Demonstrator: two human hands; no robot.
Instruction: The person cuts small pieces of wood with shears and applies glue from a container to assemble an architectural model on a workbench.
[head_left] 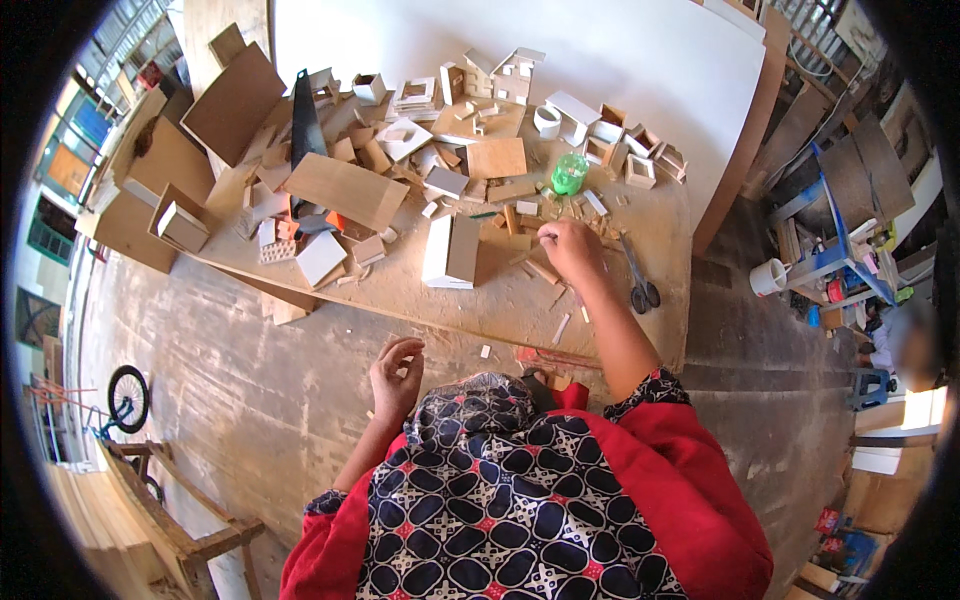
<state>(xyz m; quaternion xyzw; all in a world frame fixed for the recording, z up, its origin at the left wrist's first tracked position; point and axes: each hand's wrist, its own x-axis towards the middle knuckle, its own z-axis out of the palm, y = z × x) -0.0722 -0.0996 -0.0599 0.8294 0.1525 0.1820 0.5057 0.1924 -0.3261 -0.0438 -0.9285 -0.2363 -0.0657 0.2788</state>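
Right hand [572, 248] nearer: fingers bunched, can't tell if they're pinching anything. White model house [450, 255] just left of it on table [660, 235], long axis pointing away from wearer. Left hand [398, 370] empty, loosely curled, short of table edge.

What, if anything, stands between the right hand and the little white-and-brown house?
Small wooden pieces lie on the table between right hand and house; they look low, so probably no real obstacle.
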